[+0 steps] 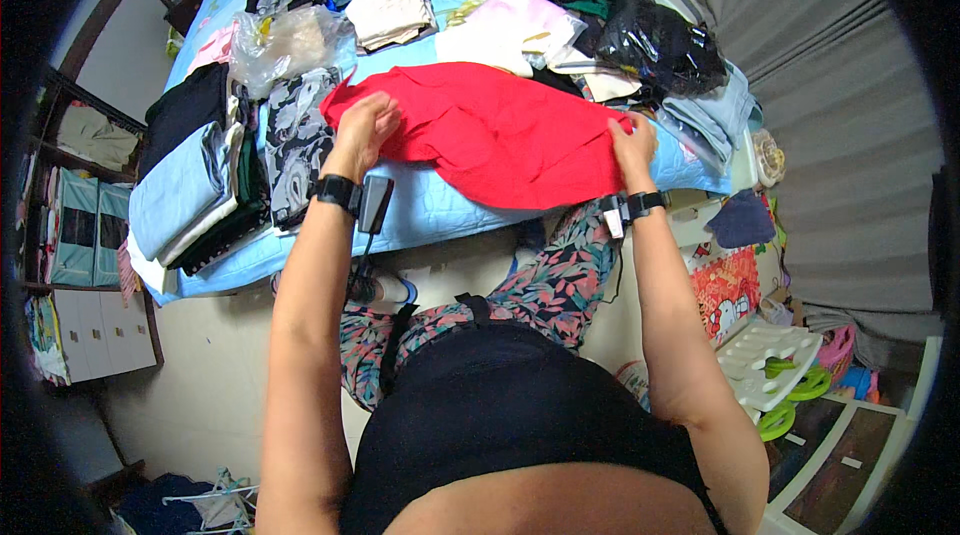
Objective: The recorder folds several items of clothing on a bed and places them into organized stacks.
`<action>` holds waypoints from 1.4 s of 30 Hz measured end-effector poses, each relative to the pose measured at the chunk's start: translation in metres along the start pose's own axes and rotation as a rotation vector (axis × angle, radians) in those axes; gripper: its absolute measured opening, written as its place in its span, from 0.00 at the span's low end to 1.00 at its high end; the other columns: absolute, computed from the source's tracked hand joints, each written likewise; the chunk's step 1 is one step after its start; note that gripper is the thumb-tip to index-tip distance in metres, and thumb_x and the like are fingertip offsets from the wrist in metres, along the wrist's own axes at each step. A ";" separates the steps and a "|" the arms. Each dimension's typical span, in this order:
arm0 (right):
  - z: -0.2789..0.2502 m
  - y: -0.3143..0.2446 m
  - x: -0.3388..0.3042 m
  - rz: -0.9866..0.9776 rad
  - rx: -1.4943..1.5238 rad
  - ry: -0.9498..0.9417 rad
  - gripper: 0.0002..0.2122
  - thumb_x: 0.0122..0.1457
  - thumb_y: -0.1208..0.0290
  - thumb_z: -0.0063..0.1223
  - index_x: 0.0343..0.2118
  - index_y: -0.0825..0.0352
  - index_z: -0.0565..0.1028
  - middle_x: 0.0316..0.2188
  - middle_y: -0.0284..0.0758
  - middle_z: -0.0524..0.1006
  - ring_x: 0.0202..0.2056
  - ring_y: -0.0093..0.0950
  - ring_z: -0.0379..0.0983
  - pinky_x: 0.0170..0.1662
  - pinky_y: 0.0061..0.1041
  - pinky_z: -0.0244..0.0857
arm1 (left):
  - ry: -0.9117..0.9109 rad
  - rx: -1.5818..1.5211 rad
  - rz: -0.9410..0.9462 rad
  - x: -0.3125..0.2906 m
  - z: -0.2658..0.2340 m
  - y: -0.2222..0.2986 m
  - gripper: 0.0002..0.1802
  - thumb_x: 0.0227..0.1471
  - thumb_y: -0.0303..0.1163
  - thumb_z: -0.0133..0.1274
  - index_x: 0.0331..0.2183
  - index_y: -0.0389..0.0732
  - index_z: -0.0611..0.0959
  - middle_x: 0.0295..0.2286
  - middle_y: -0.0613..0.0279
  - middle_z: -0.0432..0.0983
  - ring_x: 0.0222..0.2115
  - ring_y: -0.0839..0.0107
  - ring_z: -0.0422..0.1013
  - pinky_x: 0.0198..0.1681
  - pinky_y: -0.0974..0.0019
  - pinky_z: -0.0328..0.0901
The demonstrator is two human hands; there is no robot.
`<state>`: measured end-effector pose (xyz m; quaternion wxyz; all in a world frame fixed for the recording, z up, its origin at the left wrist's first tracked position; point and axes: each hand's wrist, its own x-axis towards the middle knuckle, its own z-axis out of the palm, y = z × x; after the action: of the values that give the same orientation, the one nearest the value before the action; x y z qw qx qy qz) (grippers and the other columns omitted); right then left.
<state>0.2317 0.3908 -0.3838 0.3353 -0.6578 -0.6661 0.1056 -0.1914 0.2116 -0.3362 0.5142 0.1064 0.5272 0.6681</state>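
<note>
A bright red piece of clothing (490,135) is stretched sideways over the near edge of the bed; its exact kind does not show. At its left end, my left hand (368,125) has curled fingers closed on the fabric. The right end is gripped by my right hand (634,143), thumb on top. Between the hands the cloth lies slightly rumpled, its lower edge hanging toward me. Just left of it is a folded black, grey and white patterned garment (298,140).
Stacked folded clothes (185,175) stand at the bed's left edge. Behind the red cloth are a clear plastic bag (285,45), folded cream clothes (388,13) and a shiny black bag (660,45). A grey curtain (830,105) hangs at right, above a white drawer unit (850,465).
</note>
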 end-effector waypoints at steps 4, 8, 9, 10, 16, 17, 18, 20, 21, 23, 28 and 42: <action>-0.001 -0.053 -0.041 -0.515 0.268 -0.242 0.22 0.42 0.59 0.69 0.37 0.67 0.76 0.37 0.42 0.74 0.41 0.40 0.70 0.47 0.36 0.64 | 0.191 0.390 0.199 0.014 -0.027 -0.041 0.17 0.51 0.24 0.56 0.44 0.37 0.77 0.32 0.62 0.77 0.29 0.73 0.73 0.29 0.73 0.67; 0.014 -0.081 -0.083 -0.632 -0.015 -0.427 0.25 0.39 0.58 0.70 0.40 0.64 0.75 0.39 0.39 0.71 0.44 0.40 0.68 0.49 0.37 0.64 | 0.367 0.777 0.501 0.011 -0.029 -0.040 0.14 0.51 0.26 0.57 0.41 0.35 0.79 0.31 0.62 0.78 0.29 0.75 0.73 0.31 0.73 0.67; 0.012 -0.085 -0.087 -0.675 -0.094 -0.418 0.20 0.42 0.62 0.66 0.38 0.64 0.76 0.36 0.38 0.72 0.42 0.40 0.69 0.47 0.36 0.65 | 0.390 0.868 0.531 0.011 -0.026 -0.036 0.14 0.50 0.27 0.58 0.40 0.36 0.80 0.33 0.60 0.79 0.33 0.72 0.74 0.36 0.71 0.69; 0.019 -0.079 -0.085 -0.673 -0.095 -0.421 0.20 0.42 0.62 0.66 0.38 0.64 0.76 0.36 0.38 0.72 0.42 0.40 0.69 0.47 0.36 0.65 | 0.389 0.869 0.528 0.010 -0.025 -0.031 0.14 0.50 0.27 0.58 0.40 0.36 0.80 0.33 0.60 0.79 0.33 0.72 0.74 0.36 0.71 0.69; 0.017 -0.096 -0.009 -0.419 0.161 -0.282 0.08 0.51 0.68 0.50 0.28 0.66 0.77 0.27 0.45 0.78 0.32 0.46 0.75 0.37 0.41 0.69 | 0.238 1.067 0.522 0.000 -0.039 -0.014 0.17 0.47 0.32 0.60 0.40 0.38 0.80 0.37 0.55 0.80 0.38 0.63 0.76 0.43 0.64 0.68; 0.017 -0.083 0.027 -0.461 0.149 -0.122 0.09 0.53 0.68 0.49 0.30 0.65 0.78 0.28 0.46 0.77 0.33 0.46 0.75 0.38 0.40 0.69 | 0.224 1.118 0.519 0.001 -0.028 -0.010 0.17 0.47 0.32 0.60 0.40 0.37 0.80 0.37 0.54 0.79 0.40 0.61 0.76 0.45 0.63 0.67; 0.009 -0.100 0.058 -0.387 0.066 -0.114 0.09 0.54 0.67 0.49 0.32 0.65 0.79 0.30 0.46 0.78 0.33 0.45 0.76 0.38 0.39 0.69 | 0.231 1.151 0.568 0.003 -0.036 -0.007 0.17 0.47 0.31 0.60 0.41 0.37 0.80 0.39 0.53 0.79 0.42 0.59 0.75 0.47 0.62 0.66; -0.002 -0.103 0.118 -0.457 0.239 0.193 0.07 0.53 0.69 0.51 0.31 0.63 0.80 0.29 0.44 0.79 0.29 0.41 0.77 0.34 0.35 0.70 | 0.272 1.114 0.577 0.011 -0.027 -0.004 0.19 0.47 0.30 0.60 0.43 0.38 0.79 0.41 0.52 0.78 0.43 0.58 0.74 0.48 0.62 0.66; -0.010 -0.087 0.156 -0.211 0.393 0.059 0.07 0.54 0.71 0.53 0.35 0.64 0.79 0.28 0.40 0.80 0.28 0.37 0.78 0.34 0.33 0.71 | 0.265 1.083 0.597 0.022 -0.019 -0.007 0.21 0.47 0.30 0.60 0.45 0.38 0.78 0.43 0.51 0.77 0.43 0.57 0.74 0.48 0.61 0.66; -0.013 -0.093 0.175 -0.031 0.824 -0.090 0.20 0.55 0.72 0.56 0.51 0.67 0.68 0.46 0.43 0.75 0.40 0.34 0.76 0.41 0.31 0.70 | 0.279 1.080 0.604 0.022 -0.014 -0.008 0.22 0.47 0.29 0.60 0.46 0.38 0.78 0.43 0.51 0.77 0.43 0.58 0.74 0.48 0.61 0.66; 0.001 -0.080 0.131 -0.266 0.673 -0.088 0.24 0.51 0.75 0.61 0.52 0.67 0.69 0.47 0.39 0.75 0.42 0.26 0.75 0.43 0.23 0.69 | 0.249 1.088 0.629 0.013 -0.039 -0.027 0.20 0.46 0.28 0.60 0.44 0.37 0.78 0.40 0.51 0.77 0.39 0.61 0.75 0.45 0.62 0.68; -0.001 0.057 -0.004 0.082 -0.267 -0.098 0.34 0.41 0.53 0.69 0.50 0.66 0.70 0.48 0.46 0.73 0.51 0.42 0.68 0.54 0.37 0.61 | 0.422 0.134 0.112 -0.043 -0.025 -0.120 0.21 0.45 0.33 0.65 0.37 0.34 0.74 0.25 0.61 0.74 0.23 0.73 0.71 0.24 0.70 0.66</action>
<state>0.2781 0.3927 -0.4174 0.2074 -0.7174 -0.6623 0.0616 -0.1203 0.1519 -0.4270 0.3464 0.0273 0.6594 0.6667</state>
